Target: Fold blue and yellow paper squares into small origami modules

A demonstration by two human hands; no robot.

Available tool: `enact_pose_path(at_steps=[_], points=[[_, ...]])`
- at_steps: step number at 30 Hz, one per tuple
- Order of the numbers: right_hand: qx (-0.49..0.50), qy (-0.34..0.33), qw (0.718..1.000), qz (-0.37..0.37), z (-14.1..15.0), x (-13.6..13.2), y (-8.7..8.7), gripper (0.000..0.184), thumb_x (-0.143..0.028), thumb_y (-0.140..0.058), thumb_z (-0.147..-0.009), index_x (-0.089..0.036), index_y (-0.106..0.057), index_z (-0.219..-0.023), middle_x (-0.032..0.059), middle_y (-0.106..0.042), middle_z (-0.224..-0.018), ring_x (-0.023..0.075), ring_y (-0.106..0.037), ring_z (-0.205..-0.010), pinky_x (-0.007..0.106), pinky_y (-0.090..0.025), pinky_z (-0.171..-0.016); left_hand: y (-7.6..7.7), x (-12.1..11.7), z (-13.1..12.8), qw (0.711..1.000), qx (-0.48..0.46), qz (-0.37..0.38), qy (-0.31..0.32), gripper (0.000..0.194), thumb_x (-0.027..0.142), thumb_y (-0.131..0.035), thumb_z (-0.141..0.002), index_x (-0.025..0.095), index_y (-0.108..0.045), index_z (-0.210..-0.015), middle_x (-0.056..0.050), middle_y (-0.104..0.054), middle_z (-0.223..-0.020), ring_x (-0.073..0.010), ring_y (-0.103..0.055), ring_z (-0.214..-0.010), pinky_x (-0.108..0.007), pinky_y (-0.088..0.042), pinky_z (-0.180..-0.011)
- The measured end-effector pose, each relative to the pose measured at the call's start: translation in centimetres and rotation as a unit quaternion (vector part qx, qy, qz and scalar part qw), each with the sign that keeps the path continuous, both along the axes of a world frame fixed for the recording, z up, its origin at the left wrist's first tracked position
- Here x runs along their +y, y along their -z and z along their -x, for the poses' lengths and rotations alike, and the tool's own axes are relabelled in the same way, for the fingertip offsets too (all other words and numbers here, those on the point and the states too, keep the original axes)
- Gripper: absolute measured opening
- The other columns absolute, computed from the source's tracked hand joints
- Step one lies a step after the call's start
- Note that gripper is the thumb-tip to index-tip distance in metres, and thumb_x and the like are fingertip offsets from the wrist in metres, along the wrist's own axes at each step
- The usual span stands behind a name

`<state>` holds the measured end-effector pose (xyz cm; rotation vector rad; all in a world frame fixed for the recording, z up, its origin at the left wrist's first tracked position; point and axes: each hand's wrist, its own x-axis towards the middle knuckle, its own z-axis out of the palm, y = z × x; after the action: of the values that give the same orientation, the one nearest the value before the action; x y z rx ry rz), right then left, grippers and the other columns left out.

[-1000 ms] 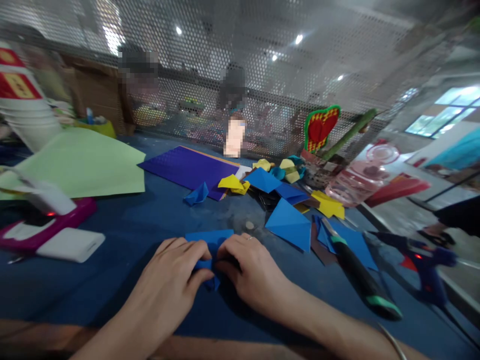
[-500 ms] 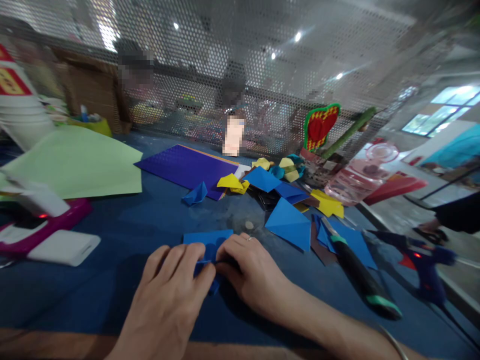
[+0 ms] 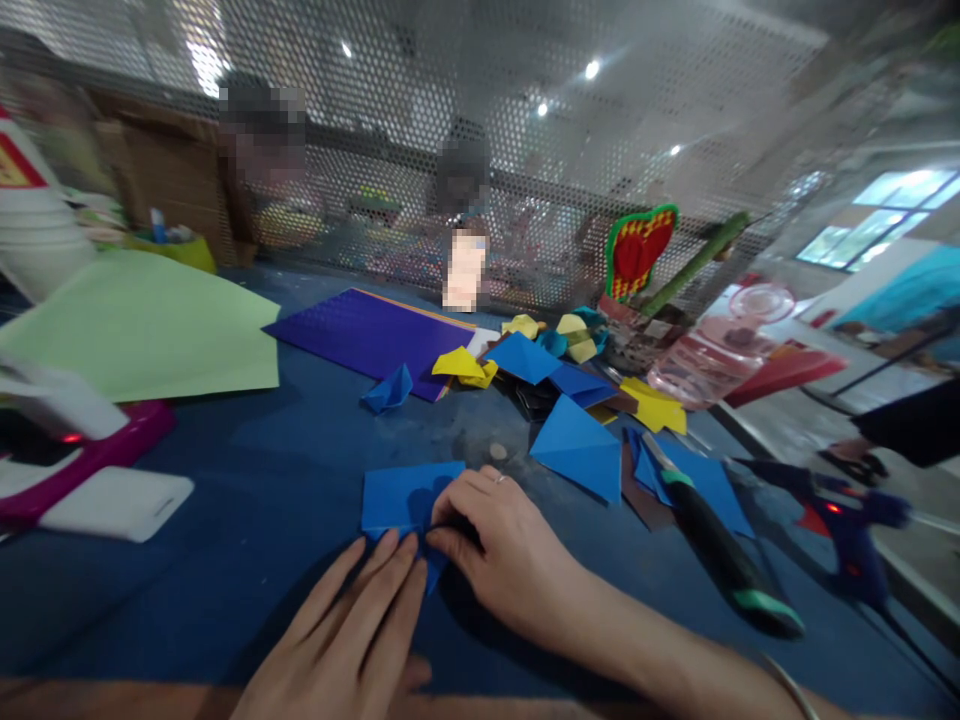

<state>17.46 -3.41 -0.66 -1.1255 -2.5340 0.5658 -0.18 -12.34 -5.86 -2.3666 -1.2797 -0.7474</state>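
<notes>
A piece of blue paper [image 3: 397, 494] lies on the table before me, with a fold along its near part and a small corner pointing toward me. My left hand [image 3: 352, 620] rests flat with its fingers stretched out, the fingertips on the paper's near fold. At the paper's right side, my right hand [image 3: 495, 540] is closed, pinching the folded edge between thumb and fingers. Part of the paper is hidden under both hands. Beyond it sits a small folded blue paper piece [image 3: 388, 389].
Several blue paper squares [image 3: 577, 448], a utility knife [image 3: 720, 540] and a glue gun [image 3: 847, 520] lie to the right. Purple sheets [image 3: 367, 335] and a yellow paper piece [image 3: 465, 366] are farther back. Left are a green sheet [image 3: 150, 330] and a white-and-magenta device [image 3: 112, 480].
My left hand has slid back toward me and straightened its fingers from a curled pinch, uncovering more of the blue paper. The right hand keeps its place. The view has shifted slightly.
</notes>
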Motion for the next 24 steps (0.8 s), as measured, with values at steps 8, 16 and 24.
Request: enact_pose_path(at_steps=[8,16,24], points=[[0.003,-0.006,1.0,0.001,0.0,0.3,-0.1,0.009,-0.02,-0.063,-0.087,-0.018,-0.057,-0.08,0.0004,-0.062,-0.085,0.0152,-0.051,-0.083,0.031,-0.037,-0.079,0.9,-0.5,0.4,0.998,0.027,0.06,0.016,0.039,0.038,-0.046,-0.091,0.028,-0.056,-0.127,-0.002,-0.065,-0.123,-0.0215,-0.048,-0.127,-0.041,-0.014,-0.117],[0.013,-0.003,1.0,-0.002,0.0,0.2,-0.1,0.01,-0.02,-0.065,-0.085,-0.019,-0.057,-0.08,-0.0007,-0.062,-0.085,0.0141,-0.052,-0.081,0.031,-0.036,-0.08,1.5,-0.8,0.2,0.997,0.013,0.063,-0.034,0.037,0.042,-0.047,-0.09,0.034,-0.058,-0.125,-0.004,-0.064,-0.126,-0.0225,-0.056,-0.118,-0.044,-0.023,-0.109],[0.018,0.009,1.0,0.005,0.1,0.4,-0.3,0.013,-0.021,-0.067,-0.084,-0.018,-0.056,-0.077,-0.0014,-0.06,-0.082,0.0139,-0.051,-0.079,0.031,-0.036,-0.081,1.1,-0.6,0.7,0.996,-0.004,0.083,-0.015,0.036,0.039,-0.048,-0.09,0.035,-0.057,-0.125,0.001,-0.065,-0.125,-0.0182,-0.053,-0.121,-0.04,-0.012,-0.113]])
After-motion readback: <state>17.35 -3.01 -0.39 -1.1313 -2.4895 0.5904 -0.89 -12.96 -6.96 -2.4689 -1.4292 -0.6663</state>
